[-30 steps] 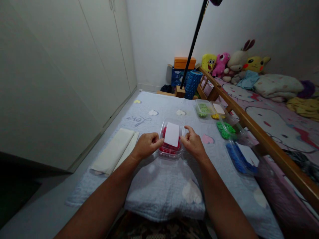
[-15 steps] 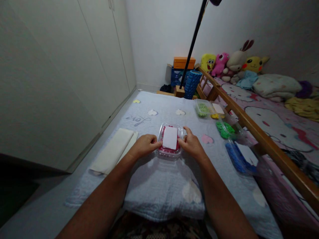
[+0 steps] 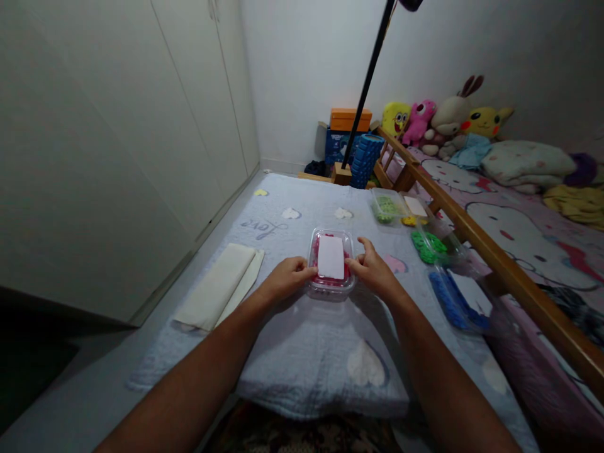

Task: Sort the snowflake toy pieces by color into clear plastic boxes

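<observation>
A clear plastic box (image 3: 331,289) with red pieces inside and a white label on its lid lies on a pale blue blanket (image 3: 306,352) in front of me. My left hand (image 3: 285,280) grips the box's left side with curled fingers. My right hand (image 3: 374,270) grips the right side, thumb on the lid's edge. The lid lies flat on the box.
Along the right stand more clear boxes: light green pieces (image 3: 385,207), yellow pieces (image 3: 411,212), green pieces (image 3: 428,246) and blue pieces (image 3: 455,301). A folded cream cloth (image 3: 219,286) lies left. A wooden bed rail (image 3: 491,258) runs on the right, wardrobe doors on the left.
The box's lid, tilted up a second ago, has come down flat onto the box. Both hands stayed at its sides and closed in on it.
</observation>
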{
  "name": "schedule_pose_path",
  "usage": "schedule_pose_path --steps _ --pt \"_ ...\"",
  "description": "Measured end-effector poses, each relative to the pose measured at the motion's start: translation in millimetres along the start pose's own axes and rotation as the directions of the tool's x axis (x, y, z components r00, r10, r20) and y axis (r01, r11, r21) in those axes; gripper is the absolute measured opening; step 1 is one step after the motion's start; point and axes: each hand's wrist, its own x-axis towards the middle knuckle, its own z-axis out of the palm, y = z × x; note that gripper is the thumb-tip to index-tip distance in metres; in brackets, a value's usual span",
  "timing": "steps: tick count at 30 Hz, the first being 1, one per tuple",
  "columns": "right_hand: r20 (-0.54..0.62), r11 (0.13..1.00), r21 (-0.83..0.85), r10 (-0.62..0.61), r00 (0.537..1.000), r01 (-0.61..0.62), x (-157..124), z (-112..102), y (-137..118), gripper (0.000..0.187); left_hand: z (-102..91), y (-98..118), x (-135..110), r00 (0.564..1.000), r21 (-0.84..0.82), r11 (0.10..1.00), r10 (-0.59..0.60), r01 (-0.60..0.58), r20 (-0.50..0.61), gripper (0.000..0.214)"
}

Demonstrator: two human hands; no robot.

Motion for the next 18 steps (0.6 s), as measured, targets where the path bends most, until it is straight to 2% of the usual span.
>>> schedule_pose_path --steps 4,8,10,15,18 --pt "-0.120 0.999 0.042 -0.002 0.993 0.007 8 4 7 0.080 15.4 -7 4 0.999 -0.117 0.993 -0.027 0.022 -0.037 0.047" --pt "-0.195 1.000 0.020 0.010 0.981 -0.006 8 17 11 0.070 21.6 -9 5 0.996 -0.247 0.968 -0.059 0.041 -0.065 0.051" --pt "-0.209 1.000 -0.010 0.015 0.978 -0.018 7 22 11 0.067 21.3 -8 3 0.995 -0.312 0.947 -0.091 0.072 -0.047 0.050" --pt "-0.216 0.994 -0.111 -0.014 0.976 -0.010 5 23 9 0.054 17.7 -2 -2 0.967 -0.354 0.900 -0.243 0.256 0.081 0.046" --pt "-0.228 0.989 -0.149 -0.025 0.973 -0.009 5 22 9 0.050 18.1 0 -3 0.966 -0.361 0.897 -0.251 0.257 0.063 0.047"
